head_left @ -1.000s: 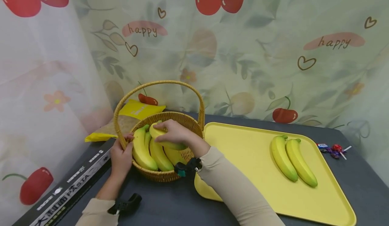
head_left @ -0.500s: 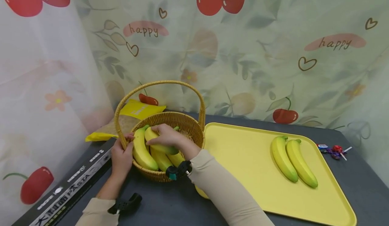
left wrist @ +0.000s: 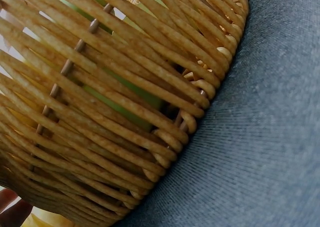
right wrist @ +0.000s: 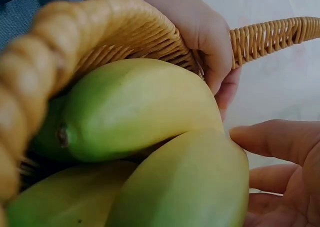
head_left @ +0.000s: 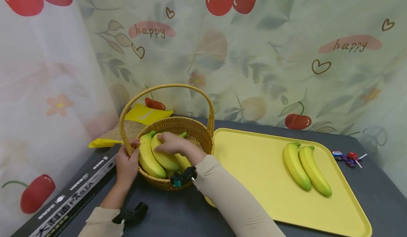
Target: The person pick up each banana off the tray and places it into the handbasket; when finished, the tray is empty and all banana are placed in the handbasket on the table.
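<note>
A wicker basket (head_left: 197, 132) with a tall arched handle holds several yellow-green bananas. My left hand (head_left: 126, 162) grips its left rim at the foot of the handle. With thumb and fingers, my right hand (head_left: 175, 145) holds a banana (head_left: 163, 159) inside the basket, laid against another banana (head_left: 147, 155) on the left. The right wrist view shows the thumb of that right hand (right wrist: 285, 152) at the end of the held banana (right wrist: 185, 182). The woven wall of the basket (left wrist: 100, 102) fills much of the left wrist view, hiding most of the fruit.
A yellow tray (head_left: 248, 166) lies right of the basket, bearing two bananas (head_left: 305, 168) side by side. Wrapped candies (head_left: 349, 157) lie beyond its right edge. A long black pasta box (head_left: 76, 194) is at the left, with a yellow packet (head_left: 147, 115) behind the basket.
My right hand has moved left and slightly down with the banana. The banana has turned from lying across the others to lying alongside the leftmost one. My left hand stays on the basket.
</note>
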`<state>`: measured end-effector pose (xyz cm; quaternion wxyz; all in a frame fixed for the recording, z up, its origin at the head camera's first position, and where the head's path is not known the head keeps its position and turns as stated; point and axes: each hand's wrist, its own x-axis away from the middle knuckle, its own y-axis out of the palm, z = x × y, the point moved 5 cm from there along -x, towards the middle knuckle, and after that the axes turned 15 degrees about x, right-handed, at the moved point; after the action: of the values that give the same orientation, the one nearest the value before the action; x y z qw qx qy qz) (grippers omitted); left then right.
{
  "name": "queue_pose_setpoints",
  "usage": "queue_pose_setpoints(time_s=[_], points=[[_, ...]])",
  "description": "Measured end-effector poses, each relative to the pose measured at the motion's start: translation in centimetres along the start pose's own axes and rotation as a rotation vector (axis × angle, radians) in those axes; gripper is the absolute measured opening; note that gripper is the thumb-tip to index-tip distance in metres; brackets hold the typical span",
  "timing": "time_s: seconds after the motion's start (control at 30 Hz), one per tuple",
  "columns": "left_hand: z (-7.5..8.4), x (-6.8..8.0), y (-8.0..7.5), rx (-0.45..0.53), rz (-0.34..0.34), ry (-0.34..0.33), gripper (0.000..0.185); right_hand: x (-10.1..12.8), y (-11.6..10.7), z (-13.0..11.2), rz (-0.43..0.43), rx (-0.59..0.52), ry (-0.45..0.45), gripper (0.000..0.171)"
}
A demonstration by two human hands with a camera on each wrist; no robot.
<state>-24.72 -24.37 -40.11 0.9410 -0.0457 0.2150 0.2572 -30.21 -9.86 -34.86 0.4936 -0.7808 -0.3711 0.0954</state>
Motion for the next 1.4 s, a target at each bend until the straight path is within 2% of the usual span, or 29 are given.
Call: queue_pose_setpoints(time_s=[0.1,0.37,0.63,0.97,1.27,1.4], points=[[0.1,-0.1,-0.1,-0.003,-0.002,-0.004,0.017,0.2,0.2,-0.2,-0.018,-0.03,0.002,0.054],[0.4,0.0,-0.2,0.014,-0.008,-0.018,0.017,0.4,1.0,-0.2,-0.074,-0.05,0.044,0.065],[0.5,0.1,0.0,0.019,-0.011,-0.007,0.016,0.4,1.0,0.0,-0.084,-0.044,0.06,0.069],[0.4,0.1,0.1,0.008,-0.012,-0.005,0.016,0.3,0.2,0.4,-0.034,0.018,0.057,0.06],[0.1,0.1,0.1,0.003,-0.012,-0.006,0.017,1.0,-0.1,1.2,-0.014,-0.023,0.097,0.068],[0.1,0.1,0.1,0.012,-0.014,-0.017,0.017,1.9,-0.6,1.5,0.017,-0.043,0.077,0.069]])
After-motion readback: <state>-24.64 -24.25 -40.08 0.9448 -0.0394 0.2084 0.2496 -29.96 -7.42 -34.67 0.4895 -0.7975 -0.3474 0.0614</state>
